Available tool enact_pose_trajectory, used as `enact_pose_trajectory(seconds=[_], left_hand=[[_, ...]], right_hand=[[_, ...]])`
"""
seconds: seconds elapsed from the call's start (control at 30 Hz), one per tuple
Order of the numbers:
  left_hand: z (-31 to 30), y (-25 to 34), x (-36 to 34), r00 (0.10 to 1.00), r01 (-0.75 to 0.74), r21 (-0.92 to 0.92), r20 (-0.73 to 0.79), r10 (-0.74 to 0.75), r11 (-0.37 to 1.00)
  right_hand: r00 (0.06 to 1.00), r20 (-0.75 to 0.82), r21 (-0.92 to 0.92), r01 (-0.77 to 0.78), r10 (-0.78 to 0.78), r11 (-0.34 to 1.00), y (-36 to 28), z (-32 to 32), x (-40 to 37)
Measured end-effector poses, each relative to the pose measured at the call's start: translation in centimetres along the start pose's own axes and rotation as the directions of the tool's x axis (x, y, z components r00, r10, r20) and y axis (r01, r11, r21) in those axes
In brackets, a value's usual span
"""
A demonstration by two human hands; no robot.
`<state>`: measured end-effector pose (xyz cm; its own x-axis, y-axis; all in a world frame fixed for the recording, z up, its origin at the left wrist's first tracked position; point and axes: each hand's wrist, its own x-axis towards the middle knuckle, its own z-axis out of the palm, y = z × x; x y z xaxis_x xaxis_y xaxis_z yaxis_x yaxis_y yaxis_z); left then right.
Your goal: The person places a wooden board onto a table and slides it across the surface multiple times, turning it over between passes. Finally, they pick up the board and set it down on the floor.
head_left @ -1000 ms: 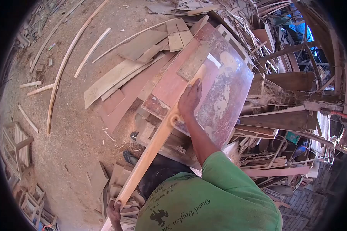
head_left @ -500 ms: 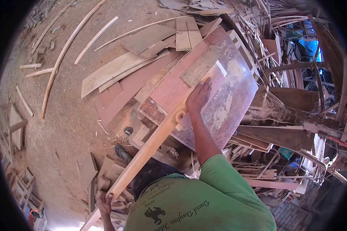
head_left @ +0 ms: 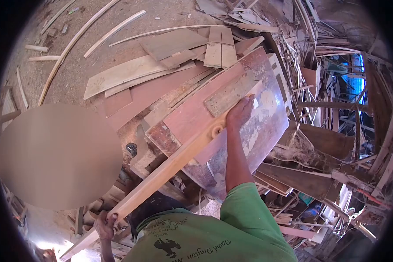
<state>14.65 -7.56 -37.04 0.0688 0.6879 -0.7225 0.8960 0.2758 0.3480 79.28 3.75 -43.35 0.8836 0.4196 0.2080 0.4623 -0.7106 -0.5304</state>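
A long, pale wooden plank (head_left: 174, 163) with a dark knot slants from lower left to upper right across a worn, stained work board (head_left: 260, 124). Around its lower part my left hand (head_left: 105, 226) is closed, thumb on top. My right hand (head_left: 240, 114) is closed over the plank near its far end, past the knot. A rough grey-brown wood piece (head_left: 231, 94) lies on the work board, just beyond my right hand. Under the plank is a flat pinkish sheet (head_left: 183, 122).
Loose boards (head_left: 131, 74) and paired light panels (head_left: 220, 48) lie beyond the work board. Long thin strips (head_left: 74, 41) rest on the dusty floor. Scrap wood (head_left: 292, 56) is heaped at the right. A round blurred patch (head_left: 59, 157) hides part of the left side.
The plank and both hands appear slightly shifted as the view moves. The blurred patch has come into view at the left. Both hands keep their hold on the plank.
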Motion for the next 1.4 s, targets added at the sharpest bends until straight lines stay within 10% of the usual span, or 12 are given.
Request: enact_pose_trajectory(seconds=[1.3, 1.4], left_hand=[[4.9, 21.6, 5.8, 0.993, 0.063, -0.026, 0.102, -0.06, 0.998], [5.1, 23.9, 5.7, 0.996, 0.059, -0.015, 0.073, -0.058, 0.998]], right_hand=[[0.992, -0.07, 0.046, 0.111, -0.108, 0.993, 10.2, 2.8, 23.6], [0.996, -0.034, -0.253, 0.071, -0.082, 0.965, 10.3, 2.3, 25.4]])
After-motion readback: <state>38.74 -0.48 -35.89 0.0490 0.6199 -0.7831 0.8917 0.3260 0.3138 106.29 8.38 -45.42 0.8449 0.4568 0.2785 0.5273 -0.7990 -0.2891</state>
